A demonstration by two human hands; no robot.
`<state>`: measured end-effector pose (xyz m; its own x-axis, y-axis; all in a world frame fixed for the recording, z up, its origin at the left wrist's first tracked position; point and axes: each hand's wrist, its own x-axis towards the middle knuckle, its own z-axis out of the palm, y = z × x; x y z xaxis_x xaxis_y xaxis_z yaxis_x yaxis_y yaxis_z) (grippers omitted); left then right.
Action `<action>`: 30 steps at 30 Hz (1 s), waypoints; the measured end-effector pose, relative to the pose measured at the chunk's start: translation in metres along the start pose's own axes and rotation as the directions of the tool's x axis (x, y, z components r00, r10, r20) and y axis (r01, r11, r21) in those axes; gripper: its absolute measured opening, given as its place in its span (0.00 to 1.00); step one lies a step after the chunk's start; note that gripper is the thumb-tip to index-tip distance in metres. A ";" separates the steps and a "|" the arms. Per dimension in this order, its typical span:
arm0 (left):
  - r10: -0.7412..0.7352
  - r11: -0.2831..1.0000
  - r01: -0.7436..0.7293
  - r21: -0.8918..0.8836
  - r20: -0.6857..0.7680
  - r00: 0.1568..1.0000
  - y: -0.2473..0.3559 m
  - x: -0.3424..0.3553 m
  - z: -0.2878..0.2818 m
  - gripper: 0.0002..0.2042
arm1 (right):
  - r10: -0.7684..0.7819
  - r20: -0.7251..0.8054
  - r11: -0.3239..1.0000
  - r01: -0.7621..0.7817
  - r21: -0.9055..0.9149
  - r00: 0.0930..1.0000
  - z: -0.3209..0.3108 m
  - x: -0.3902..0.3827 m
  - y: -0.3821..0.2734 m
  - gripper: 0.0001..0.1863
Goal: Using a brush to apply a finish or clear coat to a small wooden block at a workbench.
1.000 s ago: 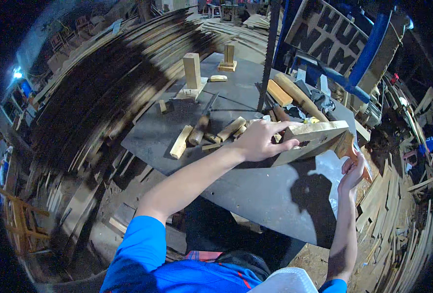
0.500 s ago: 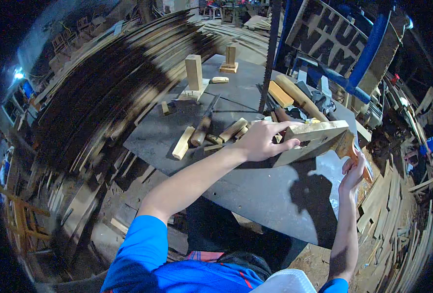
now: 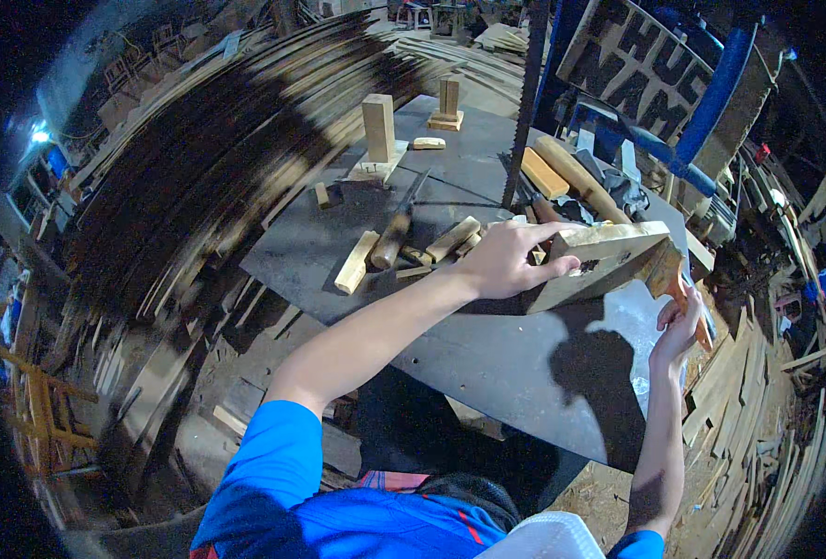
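My left hand (image 3: 515, 261) grips the left end of a pale thick board (image 3: 599, 256) tilted over the dark worktable (image 3: 469, 373), fingers on its top and side. At the board's right end is an orange-brown shaped wooden piece (image 3: 669, 275), with my right hand (image 3: 675, 326) closed round its lower part. Just behind the board stands a toothed saw blade (image 3: 525, 102), upright. A wood-handled tool (image 3: 392, 238) and small offcuts (image 3: 357, 263) lie left of my left hand. The board partly hides some pieces behind it.
Upright block assemblies (image 3: 378, 126) stand at the back of the table, with an orange block (image 3: 543, 172) and cylindrical piece (image 3: 580, 182) at right. A blue machine frame (image 3: 720, 88) rises behind. Planks (image 3: 180, 186) are piled at left, a wooden chair (image 3: 45, 419) below them, more scraps (image 3: 739, 391) at right.
The view has shifted slightly, so table and items appear a little higher and further right. My hands keep the same grips, with little visible movement relative to the board.
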<state>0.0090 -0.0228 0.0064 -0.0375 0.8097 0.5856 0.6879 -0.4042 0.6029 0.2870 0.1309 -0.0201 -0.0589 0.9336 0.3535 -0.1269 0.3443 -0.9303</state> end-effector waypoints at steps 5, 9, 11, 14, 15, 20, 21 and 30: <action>-0.066 0.998 0.067 -0.022 0.047 0.997 -0.001 0.001 -0.004 0.27 | -0.077 0.177 0.997 0.081 -0.014 0.981 0.010 -0.020 -0.004 0.24; -0.066 0.996 0.067 -0.052 0.006 0.998 -0.006 0.001 -0.004 0.28 | -0.112 0.406 0.987 0.149 -0.061 0.907 0.029 -0.046 -0.021 0.26; -0.102 0.992 0.103 -0.073 0.017 0.995 -0.007 0.002 -0.003 0.28 | -0.138 0.405 0.983 0.174 -0.053 0.904 0.025 -0.041 -0.021 0.26; -0.022 0.993 0.009 -0.120 -0.106 0.994 -0.009 0.003 0.001 0.28 | -0.182 0.260 0.979 0.200 -0.045 0.948 0.018 -0.026 -0.029 0.25; -0.047 0.992 0.037 -0.121 -0.078 0.996 -0.007 0.003 0.000 0.28 | -0.192 0.191 0.977 0.206 -0.061 0.963 0.014 -0.019 -0.030 0.26; -0.051 0.996 0.048 -0.070 -0.035 0.998 -0.013 0.001 -0.003 0.29 | -0.139 0.168 0.986 0.152 -0.068 0.976 0.016 -0.019 -0.035 0.26; -0.041 0.997 0.038 -0.062 -0.046 0.998 -0.015 0.000 -0.003 0.29 | -0.140 0.167 0.986 0.153 -0.069 0.976 0.018 -0.021 -0.034 0.26; -0.141 0.983 0.134 -0.122 -0.052 0.989 -0.004 0.002 -0.010 0.28 | -0.131 0.463 0.978 0.191 -0.083 0.876 0.027 -0.036 -0.027 0.22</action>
<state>-0.0012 -0.0238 0.0111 -0.1721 0.8355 0.5219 0.5828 -0.3408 0.7377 0.2663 0.0854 -0.0049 -0.4938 0.7267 0.4775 -0.0529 0.5230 -0.8507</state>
